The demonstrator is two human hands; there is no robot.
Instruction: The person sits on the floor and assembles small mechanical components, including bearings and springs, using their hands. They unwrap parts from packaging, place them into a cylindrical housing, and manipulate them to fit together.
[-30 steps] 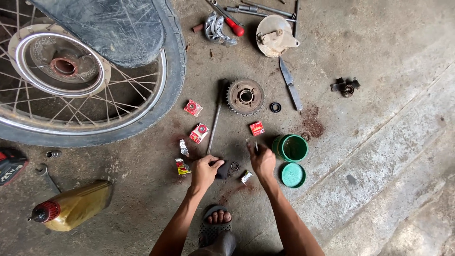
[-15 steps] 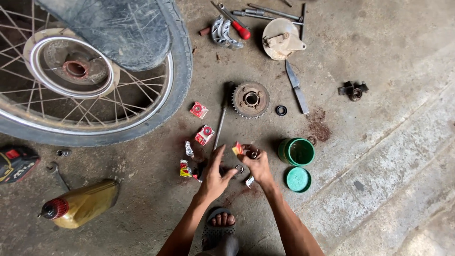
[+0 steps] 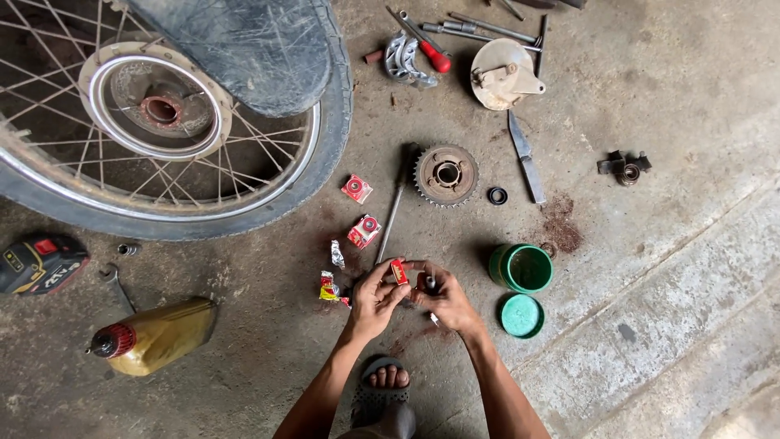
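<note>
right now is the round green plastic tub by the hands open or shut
Open: the round green plastic tub stands upright showing its inside, and its flat green lid lies apart on the concrete floor beside it.

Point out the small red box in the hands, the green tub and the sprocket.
small red box (image 3: 398,271), head view, its front face.
green tub (image 3: 521,269), head view, its rim.
sprocket (image 3: 446,174), head view, its toothed disc.

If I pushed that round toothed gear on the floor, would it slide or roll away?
The toothed gear lies flat on the rough concrete floor, so it would probably scrape along rather than roll. It looks like thick, grimy metal, so likely heavy for its size and stiff. The greasy-looking surface might feel slippery when lifted.
</note>
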